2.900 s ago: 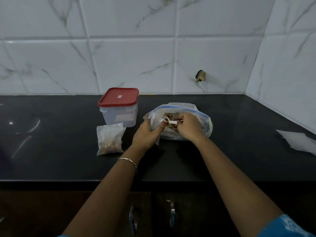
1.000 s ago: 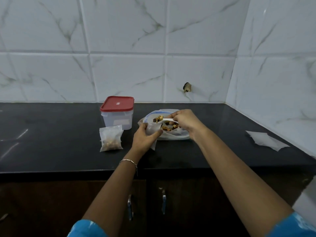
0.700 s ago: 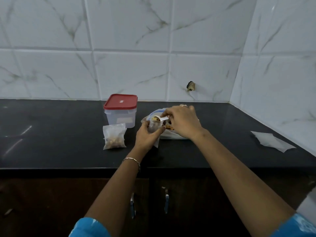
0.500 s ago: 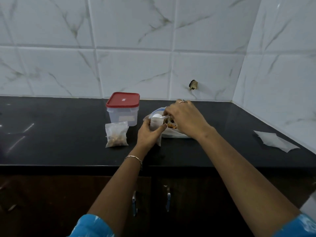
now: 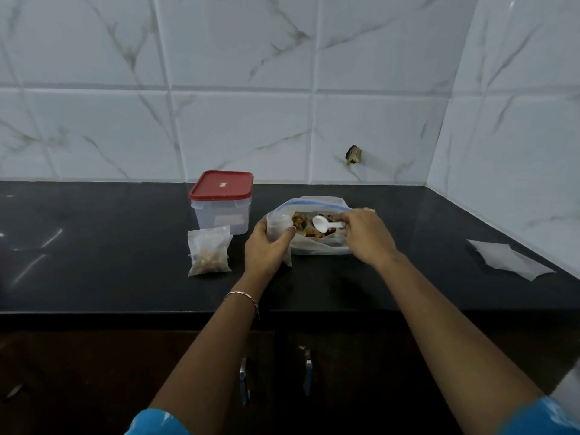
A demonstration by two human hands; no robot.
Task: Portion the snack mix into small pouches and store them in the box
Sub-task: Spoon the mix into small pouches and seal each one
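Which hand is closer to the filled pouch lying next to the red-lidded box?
Left. The left hand grips a small pouch just right of the filled pouch. The right hand is farther right, pinching the spoon over the big snack bag.

No readable text on my feed.
I see a small white mark (image 5: pixel 223 184) at the centre of the red lid (image 5: pixel 232 178) on the box (image 5: pixel 208 219), far side, left of centre: too small and soft to read. A pale label (image 5: pixel 230 219) on the box's near wall shows no letters or numbers I can make out.
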